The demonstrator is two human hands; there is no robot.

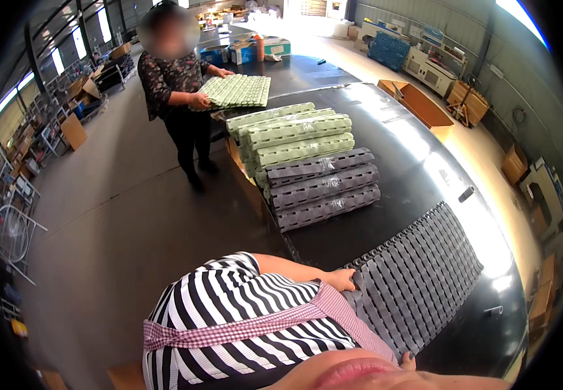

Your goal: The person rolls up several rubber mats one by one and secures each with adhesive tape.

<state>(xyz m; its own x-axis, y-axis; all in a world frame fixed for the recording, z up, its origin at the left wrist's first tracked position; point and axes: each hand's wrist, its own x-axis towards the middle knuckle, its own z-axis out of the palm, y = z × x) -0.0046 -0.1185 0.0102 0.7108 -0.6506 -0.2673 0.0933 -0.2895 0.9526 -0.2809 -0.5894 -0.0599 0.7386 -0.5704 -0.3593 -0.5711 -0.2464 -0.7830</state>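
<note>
A dark grey woven-looking slatted mat (418,279) lies spread on the black table in front of me, its near edge curling up a little. My left hand (341,279) has its fingers closed round the mat's near left corner. At the near edge further right, only a fingertip or two of my right hand (408,361) shows, pinching the mat's rim; the rest is hidden. Left of the mat, three grey rolled mats (327,188) bound with clear tape lie beside a stack of light green rolled mats (301,133).
The long black table (411,175) stretches away from me. Across its left side a co-worker (180,97) holds a flat green mat (239,91). A small dark cylinder (467,194) and a metal piece (493,311) lie near the right edge. Boxes (242,52) stand at the far end.
</note>
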